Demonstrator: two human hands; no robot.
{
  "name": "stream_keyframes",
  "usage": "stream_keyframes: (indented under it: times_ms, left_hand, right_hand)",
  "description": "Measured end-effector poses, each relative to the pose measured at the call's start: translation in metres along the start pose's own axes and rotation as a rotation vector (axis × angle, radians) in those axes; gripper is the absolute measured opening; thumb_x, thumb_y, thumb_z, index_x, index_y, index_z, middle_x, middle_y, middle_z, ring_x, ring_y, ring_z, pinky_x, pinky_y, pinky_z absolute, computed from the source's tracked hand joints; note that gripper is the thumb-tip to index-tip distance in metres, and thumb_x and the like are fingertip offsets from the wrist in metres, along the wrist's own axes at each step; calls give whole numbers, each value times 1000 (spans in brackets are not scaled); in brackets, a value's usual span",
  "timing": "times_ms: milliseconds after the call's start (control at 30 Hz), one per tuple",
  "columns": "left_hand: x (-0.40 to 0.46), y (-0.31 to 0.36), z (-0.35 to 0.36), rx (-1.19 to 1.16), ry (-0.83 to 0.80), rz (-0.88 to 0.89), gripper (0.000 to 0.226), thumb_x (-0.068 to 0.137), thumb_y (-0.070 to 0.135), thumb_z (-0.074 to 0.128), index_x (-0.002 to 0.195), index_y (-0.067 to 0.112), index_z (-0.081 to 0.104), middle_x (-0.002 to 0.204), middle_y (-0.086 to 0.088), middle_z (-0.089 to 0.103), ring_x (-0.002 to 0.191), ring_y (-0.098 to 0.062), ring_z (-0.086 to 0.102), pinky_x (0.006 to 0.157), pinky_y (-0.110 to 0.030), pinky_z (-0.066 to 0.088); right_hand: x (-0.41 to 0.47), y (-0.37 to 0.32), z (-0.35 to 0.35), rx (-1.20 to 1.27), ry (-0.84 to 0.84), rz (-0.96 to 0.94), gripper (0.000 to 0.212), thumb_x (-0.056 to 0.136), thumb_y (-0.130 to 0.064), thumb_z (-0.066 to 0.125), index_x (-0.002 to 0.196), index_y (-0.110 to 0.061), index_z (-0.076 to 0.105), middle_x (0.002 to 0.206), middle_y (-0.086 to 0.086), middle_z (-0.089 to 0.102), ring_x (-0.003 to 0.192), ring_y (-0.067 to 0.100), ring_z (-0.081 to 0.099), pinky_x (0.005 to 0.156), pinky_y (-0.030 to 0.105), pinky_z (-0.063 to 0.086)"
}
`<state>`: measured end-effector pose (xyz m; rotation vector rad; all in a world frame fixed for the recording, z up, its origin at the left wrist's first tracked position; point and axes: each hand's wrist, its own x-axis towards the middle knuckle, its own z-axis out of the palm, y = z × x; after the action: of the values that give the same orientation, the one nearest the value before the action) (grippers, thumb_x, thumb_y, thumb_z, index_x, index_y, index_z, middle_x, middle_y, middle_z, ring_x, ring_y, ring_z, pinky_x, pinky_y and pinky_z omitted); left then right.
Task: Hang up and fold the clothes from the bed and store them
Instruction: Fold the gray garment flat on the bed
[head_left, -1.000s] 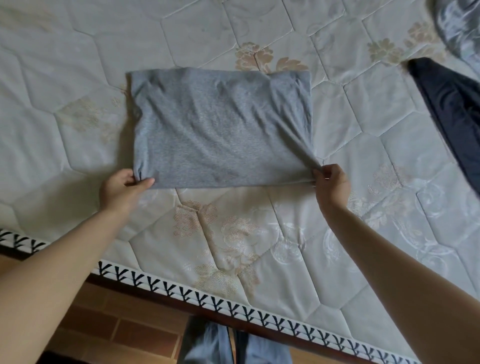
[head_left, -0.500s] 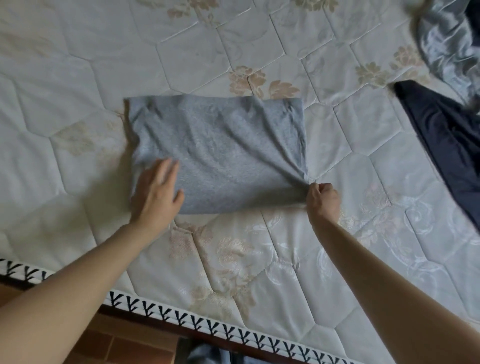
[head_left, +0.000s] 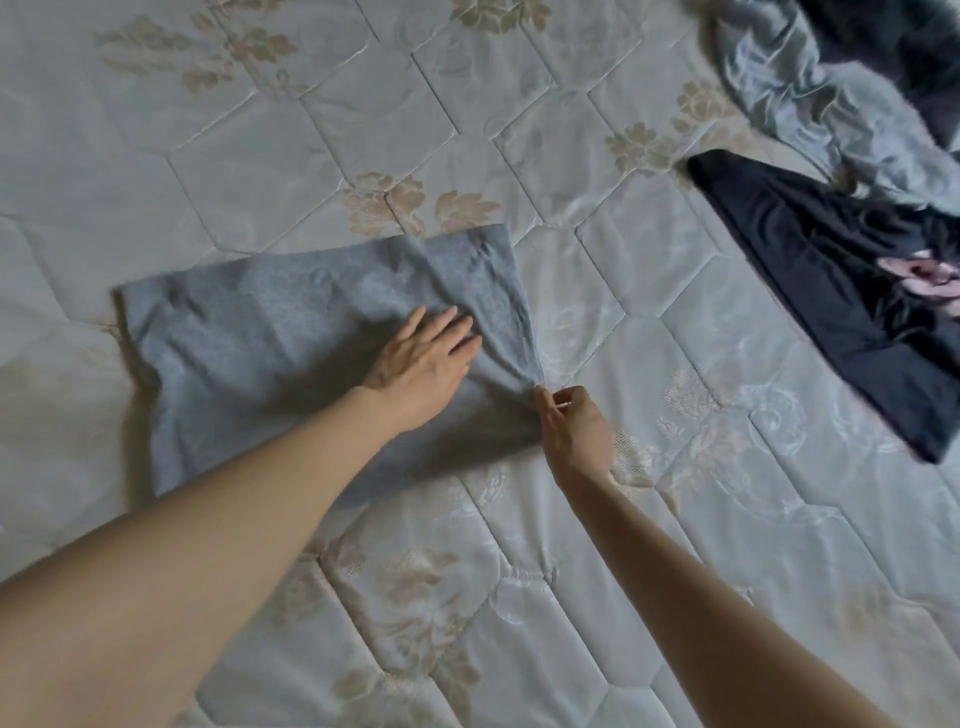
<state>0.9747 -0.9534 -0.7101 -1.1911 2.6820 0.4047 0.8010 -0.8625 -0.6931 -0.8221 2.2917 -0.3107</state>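
Observation:
A grey folded garment (head_left: 270, 338) lies flat on the quilted mattress (head_left: 649, 519), left of centre. My left hand (head_left: 423, 358) rests flat on its right part, fingers straight and spread. My right hand (head_left: 571, 423) pinches the garment's near right corner between thumb and fingertips, and the cloth is pulled taut into creases toward that corner.
A dark navy garment (head_left: 831, 291) with a pink patch lies at the right edge. A crumpled grey satin garment (head_left: 810, 98) and a dark one (head_left: 904, 57) lie at the top right. The mattress has a floral hexagon quilt pattern.
My left hand slid from the garment's near left corner across to its right part. The right hand kept its pinch on the corner. The view moved closer over the bed.

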Motion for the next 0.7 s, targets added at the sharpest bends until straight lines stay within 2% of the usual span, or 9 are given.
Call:
stream_keyframes:
  times_ms: [100, 200, 267, 333, 400, 567, 700]
  left_hand:
    - [28, 2, -9, 71, -97, 50, 50, 106, 29, 24, 155, 21, 19, 163, -5, 14, 151, -24, 5, 121, -44, 2]
    - [52, 7, -16, 137, -202, 62, 51, 107, 32, 20, 156, 26, 8, 165, -4, 3, 151, -24, -1, 122, -46, 2]
    - [66, 12, -20, 166, -234, 59, 54, 107, 30, 26, 156, 29, 4, 165, -3, -1, 151, -25, -3, 122, -47, 2]
    - [78, 17, -25, 199, -261, 65, 64, 103, 19, 37, 156, 30, 2, 164, -4, -3, 151, -25, -5, 122, -45, 1]
    - [86, 18, -31, 218, -281, 82, 72, 99, 8, 40, 156, 31, 1, 164, -6, -5, 151, -25, -5, 122, -44, 1]
    - [98, 16, -37, 319, -244, 118, 81, 96, 6, 51, 156, 31, 2, 164, -10, 2, 150, -28, 2, 121, -45, 12]
    - [107, 19, -37, 395, -160, 128, 81, 90, 13, 62, 153, 31, 16, 156, -13, 19, 144, -29, 22, 113, -42, 27]
  right_hand:
    - [0, -1, 0, 27, -2, 15, 30, 97, -47, 51, 92, -18, 53, 98, 9, 63, 81, 24, 49, 69, 32, 31]
    - [1, -1, -1, 70, -17, 56, 33, 96, -49, 53, 89, -17, 52, 93, 5, 62, 85, 25, 54, 69, 31, 31]
    - [2, -1, 1, 85, -22, 76, 36, 94, -53, 54, 89, -17, 53, 94, 5, 63, 85, 24, 56, 70, 30, 31]
    - [5, 0, 2, 103, -35, 91, 39, 93, -55, 54, 89, -16, 55, 95, 5, 65, 87, 25, 59, 70, 30, 34]
    - [7, -1, 1, 107, -54, 104, 37, 93, -53, 54, 88, -17, 55, 95, 5, 65, 85, 23, 58, 69, 30, 34]
    - [11, -2, -1, 38, -63, 113, 29, 96, -44, 56, 86, -16, 54, 96, 5, 64, 78, 19, 51, 66, 29, 30]
    - [12, -2, -3, -18, -36, 146, 26, 99, -40, 52, 89, -16, 51, 91, -1, 57, 87, 24, 55, 68, 31, 30]
